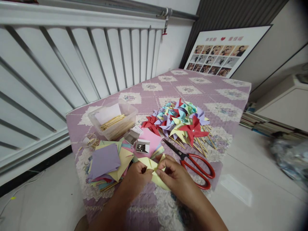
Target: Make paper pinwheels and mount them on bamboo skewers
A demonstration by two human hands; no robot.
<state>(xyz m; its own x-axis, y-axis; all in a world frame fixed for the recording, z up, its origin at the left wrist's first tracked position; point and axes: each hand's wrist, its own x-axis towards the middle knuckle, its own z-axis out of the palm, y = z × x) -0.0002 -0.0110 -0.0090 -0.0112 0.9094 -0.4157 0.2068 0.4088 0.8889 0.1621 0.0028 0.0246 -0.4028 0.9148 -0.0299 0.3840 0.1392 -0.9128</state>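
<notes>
While both hands work at the near edge of the table, they share one piece of yellow paper, partly folded, with a point sticking up between them. The left hand is closed on the paper's left part, fingers curled in and pinching it. The right hand grips the right part, its fingertips pressed onto the fold at the middle, and a flap of the sheet hangs below its fingers. The two hands almost touch over the paper, which sits just above the purple quilted cloth covering the table.

Just right of the right hand lie red-handled scissors, blades pointing far and left. To the left of the left hand is a loose stack of coloured paper squares, a lilac sheet on top. Just beyond the hands stands a small open box of pins, resting on a pink sheet. Farther left is a clear plastic tub holding thin wooden sticks. Farther right lies a heap of finished paper pinwheels in red, yellow, lilac and turquoise, their sticks pointing towards the near side. A framed board of photographs leans against the far wall.
</notes>
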